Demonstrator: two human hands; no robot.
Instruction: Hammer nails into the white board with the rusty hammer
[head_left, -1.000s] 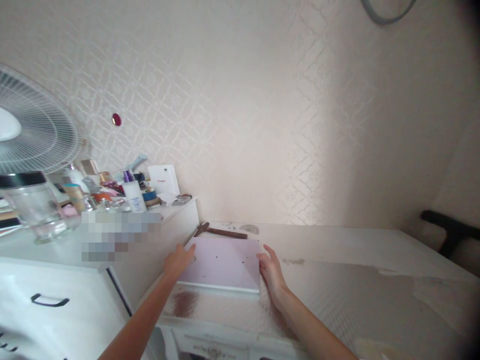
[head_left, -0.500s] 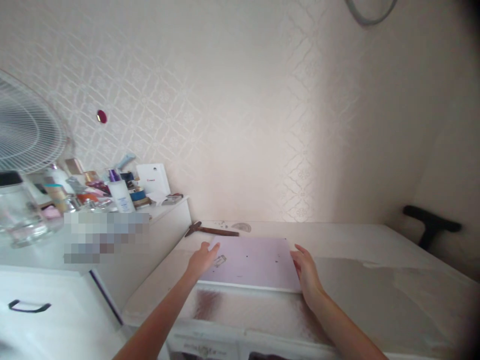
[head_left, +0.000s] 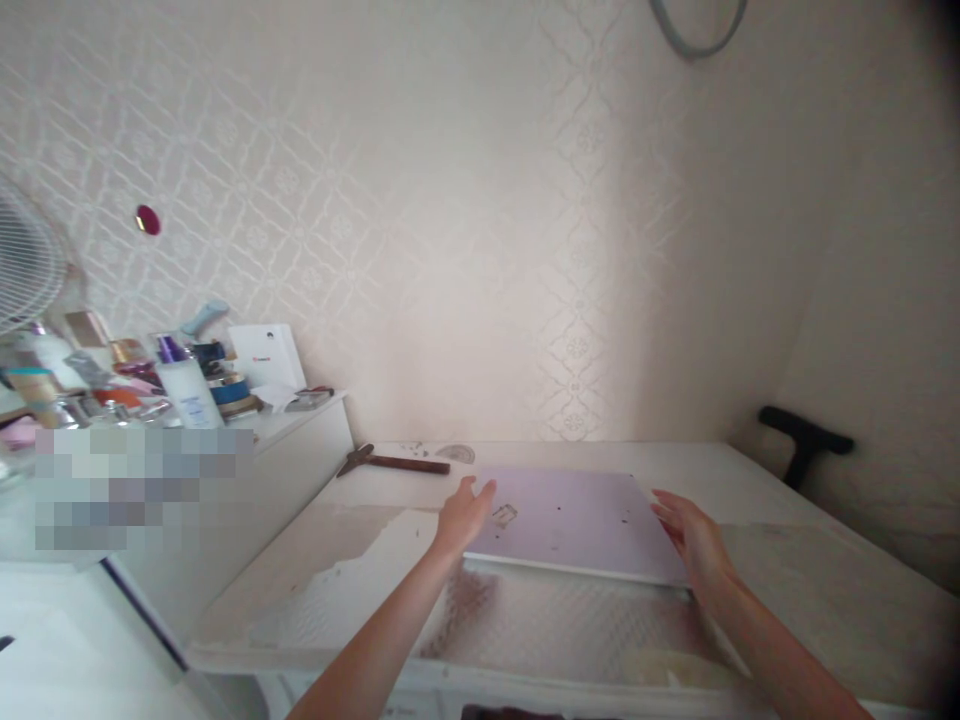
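Note:
A flat lavender board (head_left: 577, 525) with a white front edge, a few small dark holes and a small printed mark lies level over the white table. At its left edge is my left hand (head_left: 466, 515), thumb over the top and fingers along the side, gripping it. My right hand (head_left: 691, 530) holds the opposite edge, its fingers curled towards the side and partly hidden. I cannot tell whether the board rests fully on the tabletop. Behind the board, to the left, lies a hammer (head_left: 397, 463) with a brown wooden handle.
Beside the hammer is a clear protractor (head_left: 456, 454). To the left stands a white cabinet (head_left: 300, 450) crowded with bottles (head_left: 187, 385) and a white box (head_left: 266, 355). A fan (head_left: 26, 260) is at far left. A black T-shaped object (head_left: 804, 440) stands by the table's right edge.
Both hands have moved the lavender board to the right over the table, away from the hammer. The view has turned a little to the right.

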